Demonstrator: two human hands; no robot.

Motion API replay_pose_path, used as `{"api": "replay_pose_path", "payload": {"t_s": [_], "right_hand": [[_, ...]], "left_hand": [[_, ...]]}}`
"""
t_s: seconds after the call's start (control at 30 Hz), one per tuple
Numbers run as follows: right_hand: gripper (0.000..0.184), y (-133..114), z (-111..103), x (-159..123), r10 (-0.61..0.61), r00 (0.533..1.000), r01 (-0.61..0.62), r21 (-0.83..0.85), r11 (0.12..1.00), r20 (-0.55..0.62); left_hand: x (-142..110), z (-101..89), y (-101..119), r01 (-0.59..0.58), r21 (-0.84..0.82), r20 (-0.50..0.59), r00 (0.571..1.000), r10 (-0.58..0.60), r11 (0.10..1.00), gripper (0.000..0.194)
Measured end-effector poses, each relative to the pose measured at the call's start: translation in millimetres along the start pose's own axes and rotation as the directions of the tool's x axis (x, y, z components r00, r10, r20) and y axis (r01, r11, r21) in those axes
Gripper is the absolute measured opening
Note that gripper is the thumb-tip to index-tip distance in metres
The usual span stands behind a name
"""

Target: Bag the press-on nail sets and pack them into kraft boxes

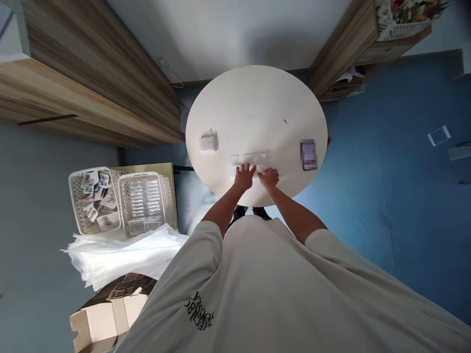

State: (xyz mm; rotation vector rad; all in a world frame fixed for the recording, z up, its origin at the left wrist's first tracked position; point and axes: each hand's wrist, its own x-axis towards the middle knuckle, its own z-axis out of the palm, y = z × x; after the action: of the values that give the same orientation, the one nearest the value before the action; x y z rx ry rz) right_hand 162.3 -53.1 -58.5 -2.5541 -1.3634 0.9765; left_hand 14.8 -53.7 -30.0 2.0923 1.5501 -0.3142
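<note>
At the near side of the round white table (253, 108), a thin white, partly see-through sheet (252, 158) lies in front of my hands. My left hand (244, 177) presses down at its near edge, fingers spread and pointing away from me. Close beside it, my right hand (270, 178) rests on the sheet's right end, its thumb stretched toward the left hand and the other fingers bent. A pale, folded layer shows between and under the hands; whether something lies inside it I cannot tell. Off to the left sits a small white wrapped packet (207, 143).
A phone (308, 155) lies at the table's right. On the left stand a white basket of small printed packs (76, 196) and another of clear plastic boxes (167, 196), beside stacked white sheets (121, 255) and an open cardboard box (105, 321). Wooden cabinets (110, 73) flank the table.
</note>
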Motion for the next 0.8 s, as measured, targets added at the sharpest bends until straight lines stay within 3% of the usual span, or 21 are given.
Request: {"api": "replay_pose_path", "payload": {"t_s": [0.1, 0.27, 0.43, 0.57, 0.63, 0.7, 0.8], "right_hand": [[0.019, 0.2, -2.9, 3.4, 0.013, 0.997, -0.024, 0.155, 0.988, 0.072], [0.037, -10.6, -7.0, -3.9, -0.086, 0.988, 0.04, 0.322, 0.946, 0.131], [0.034, -24.5, 4.0, -18.4, -0.312, 0.929, 0.258, 0.258, 0.931, 0.199], [0.031, -24.4, 12.1, -29.2, -0.519, 0.826, 0.504, 0.126, 0.855, 0.22], [0.034, -21.8, 11.4, -35.1, -0.609, 0.754, 0.62, 0.041, 0.784, 0.245], [0.04, -20.0, 7.9, -40.0, -0.658, 0.694, 0.696, -0.038, 0.717, 0.293], [0.048, -21.5, 0.7, -42.5, -0.664, 0.652, 0.739, -0.108, 0.665, 0.367]], "left_hand": [[1.7, -2.2, -3.4, 0.018, -0.074, -0.002, 1.0, -0.018, 0.997, 0.088], [-5.7, -11.0, -18.8, 0.014, -0.286, -0.016, 1.0, -0.019, 0.958, 0.097], [-15.1, -14.7, -38.3, 0.007, -0.559, -0.003, 1.0, -0.011, 0.829, 0.11], [-20.7, -12.5, -45.2, 0.021, -0.662, -0.072, 0.993, -0.092, 0.749, 0.106], [-26.2, -9.7, -47.5, 0.07, -0.653, -0.154, 0.963, -0.222, 0.755, 0.094], [-33.5, -5.1, -51.0, 0.187, -0.652, -0.185, 0.901, -0.393, 0.735, 0.079], [-43.2, 4.0, -58.7, 0.395, -0.691, -0.035, 0.818, -0.574, 0.605, 0.06]]}}
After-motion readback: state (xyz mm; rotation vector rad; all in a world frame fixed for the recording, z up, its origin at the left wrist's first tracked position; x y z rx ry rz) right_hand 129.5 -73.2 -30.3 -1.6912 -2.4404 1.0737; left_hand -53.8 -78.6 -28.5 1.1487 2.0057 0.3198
